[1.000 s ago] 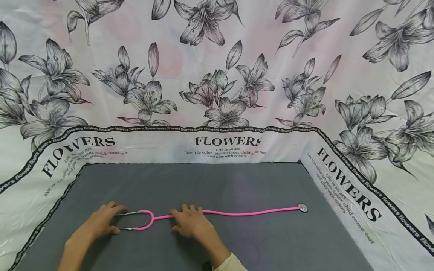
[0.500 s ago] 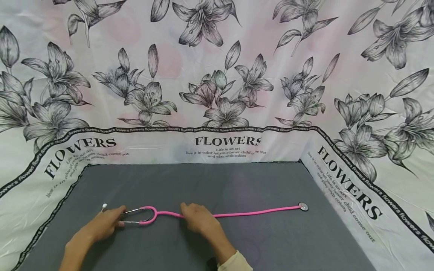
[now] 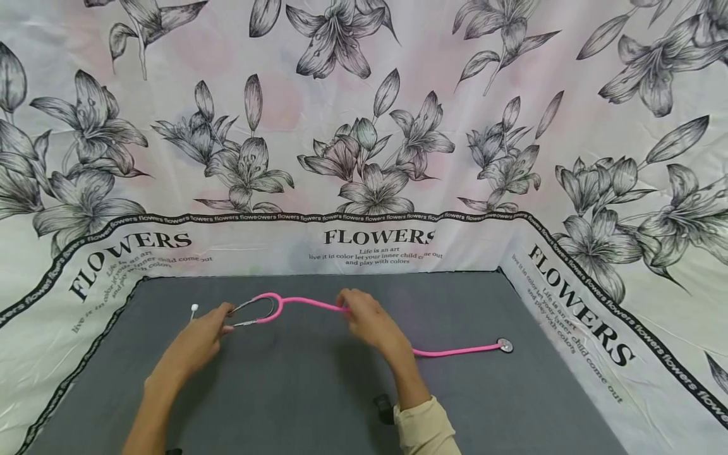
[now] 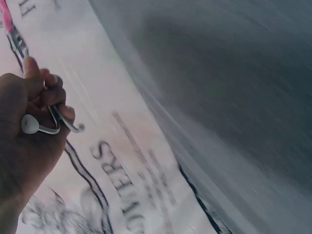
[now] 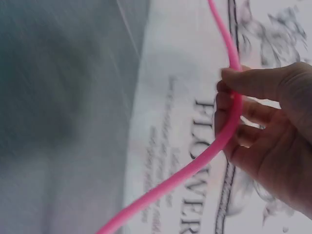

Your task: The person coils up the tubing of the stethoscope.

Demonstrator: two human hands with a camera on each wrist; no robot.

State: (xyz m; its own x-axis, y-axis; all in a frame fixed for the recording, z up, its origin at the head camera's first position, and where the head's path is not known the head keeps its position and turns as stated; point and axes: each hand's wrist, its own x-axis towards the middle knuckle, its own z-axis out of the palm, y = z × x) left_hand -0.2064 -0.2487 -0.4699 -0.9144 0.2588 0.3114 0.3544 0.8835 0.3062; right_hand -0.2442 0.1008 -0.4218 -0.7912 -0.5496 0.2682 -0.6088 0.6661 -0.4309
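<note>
A stethoscope with pink tubing (image 3: pixel 309 301) is raised off the table at its left part. My left hand (image 3: pixel 199 338) grips the metal ear tubes; in the left wrist view a white ear tip (image 4: pixel 30 124) pokes out by the palm. My right hand (image 3: pixel 372 322) pinches the tube right of the pink fork, and the right wrist view has the tubing (image 5: pixel 195 165) curving past thumb and fingers. Toward the right, the round metal chest piece (image 3: pixel 505 345) lies on the table, the tube behind my right wrist being hidden.
The grey table (image 3: pixel 296 404) spreads beneath both hands. White cloth printed with black flowers (image 3: pixel 375 189) rises behind it and along both sides. A small dark object (image 3: pixel 383 409) shows beside the right sleeve.
Both hands have risen and moved rightward and away, lifting the ear tubes and near tubing off the table. The right hand has curled round the tube. The chest piece stays nearly in place.
</note>
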